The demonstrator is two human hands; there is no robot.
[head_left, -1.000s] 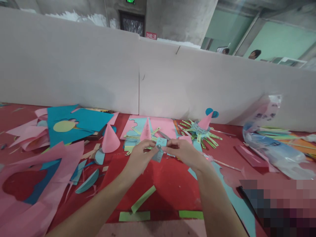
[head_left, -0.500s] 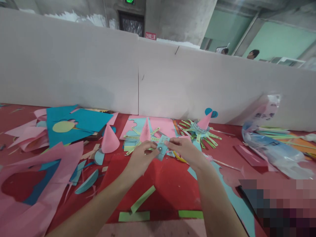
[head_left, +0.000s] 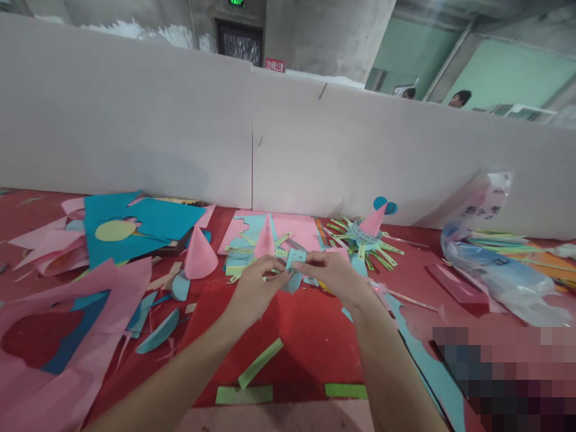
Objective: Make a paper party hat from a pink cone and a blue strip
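Note:
A small light blue paper piece (head_left: 296,261) is held between both hands above the red table. My left hand (head_left: 262,281) pinches its lower left side, and my right hand (head_left: 332,273) grips its right edge with thumb and fingers. Just behind the hands, a pink paper cone (head_left: 265,239) stands among green patterned strips. Another pink cone (head_left: 200,255) is upright to the left. At the back right, a third pink cone (head_left: 374,222) with blue discs rises from a ring of green strips.
Pink and blue paper sheets (head_left: 148,219) cover the left side. A clear plastic bag (head_left: 508,270) lies at the right beside coloured strips. Green strips (head_left: 244,394) rest near the front edge. A white panel (head_left: 180,132) stands behind the table.
The light blue paper piece has turned and folded or curled between my fingers. My right hand has shifted slightly left; my left hand has barely moved.

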